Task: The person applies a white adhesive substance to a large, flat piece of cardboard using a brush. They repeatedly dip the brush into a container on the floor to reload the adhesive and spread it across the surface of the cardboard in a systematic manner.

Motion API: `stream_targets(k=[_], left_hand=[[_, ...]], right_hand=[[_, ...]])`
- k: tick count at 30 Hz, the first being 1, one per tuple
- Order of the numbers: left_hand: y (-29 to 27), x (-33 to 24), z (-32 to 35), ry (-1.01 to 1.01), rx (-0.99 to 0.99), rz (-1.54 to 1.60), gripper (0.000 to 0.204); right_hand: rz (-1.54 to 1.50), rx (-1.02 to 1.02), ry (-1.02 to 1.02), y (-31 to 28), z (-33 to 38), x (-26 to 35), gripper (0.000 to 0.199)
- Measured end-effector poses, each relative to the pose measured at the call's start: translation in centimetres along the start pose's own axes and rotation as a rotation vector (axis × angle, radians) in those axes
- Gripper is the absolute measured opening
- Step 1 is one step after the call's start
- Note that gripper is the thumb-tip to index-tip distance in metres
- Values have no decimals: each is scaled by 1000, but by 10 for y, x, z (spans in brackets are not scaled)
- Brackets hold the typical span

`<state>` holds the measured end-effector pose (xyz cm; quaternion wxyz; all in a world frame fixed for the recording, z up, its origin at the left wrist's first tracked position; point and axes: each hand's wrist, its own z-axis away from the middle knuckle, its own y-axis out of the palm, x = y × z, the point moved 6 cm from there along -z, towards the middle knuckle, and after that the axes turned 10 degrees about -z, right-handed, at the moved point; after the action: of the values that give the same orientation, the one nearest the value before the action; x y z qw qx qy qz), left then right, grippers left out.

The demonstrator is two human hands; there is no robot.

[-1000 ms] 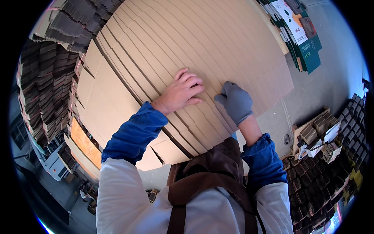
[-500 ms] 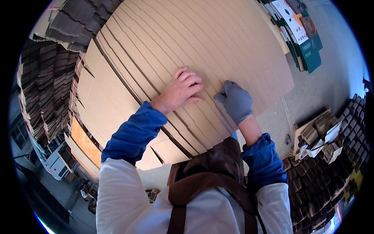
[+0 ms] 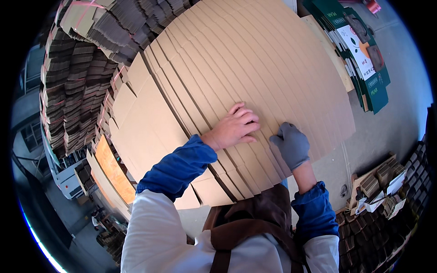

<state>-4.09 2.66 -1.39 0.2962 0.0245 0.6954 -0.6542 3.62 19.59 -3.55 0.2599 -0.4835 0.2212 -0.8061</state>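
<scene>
Overlapping flat brown cardboard sheets (image 3: 236,59) lie fanned out in front of me, their edges forming long slanting steps. My left hand (image 3: 236,127) is bare and rests on the middle of them, fingers apart and slightly bent, with nothing held. To its right, my right hand (image 3: 291,144) wears a grey glove and is closed low over the sheets near their close right edge. Its thumb and fingers are drawn together; whether a sheet edge is pinched between them is hidden. Blue sleeve covers are on both forearms.
Tall tied stacks of cardboard (image 3: 77,86) stand at the left. Printed green cartons (image 3: 368,68) lie at the far right. A wooden box of cardboard pieces (image 3: 378,184) sits at the right, beside dark stacked piles (image 3: 368,236). An orange-brown board (image 3: 116,168) stands at the left.
The whole view has shifted, so the sheets and both hands appear lower and further right. Against the cardboard, both hands keep nearly the same place and pose.
</scene>
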Motion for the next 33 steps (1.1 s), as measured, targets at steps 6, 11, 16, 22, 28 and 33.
stream_targets(k=[6,11,16,22,28,33], left_hand=[[-3,-1,2,-19,-3,10,38],[0,2,1,-16,-33,-2,40],[1,0,0,-25,-13,-13,42],[0,2,-1,-50,-12,-5,42],[-8,1,0,-20,-17,-21,39],[-8,12,5,-14,-34,-57,37]], right_hand=[[7,6,8,-1,1,2,30],[14,-3,3,-1,2,2,31],[54,-10,4,-1,3,3,31],[124,-26,-40,6,4,16,32],[76,-16,-36,13,1,29,29],[41,-9,-62,15,-2,24,28]])
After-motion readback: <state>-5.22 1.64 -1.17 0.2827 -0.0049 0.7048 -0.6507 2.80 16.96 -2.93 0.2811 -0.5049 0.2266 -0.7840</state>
